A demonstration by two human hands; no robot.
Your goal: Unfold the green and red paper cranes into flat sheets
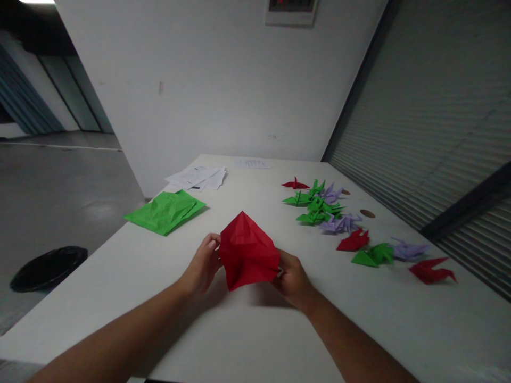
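Note:
A creased sheet of red origami paper is held just above the white table, its upper corner pointing away from me. My left hand grips the paper's left edge, thumb showing and the other fingers partly behind it. On the opposite side my right hand is closed on the right edge, with its fingertips mostly hidden by the paper. Folds run across the sheet, and its lower edge bends outward.
Green paper sheets lie at the table's left edge, with printed papers behind them. Folded cranes in green, purple and red spread along the right side. A black-lined bin stands on the floor at left.

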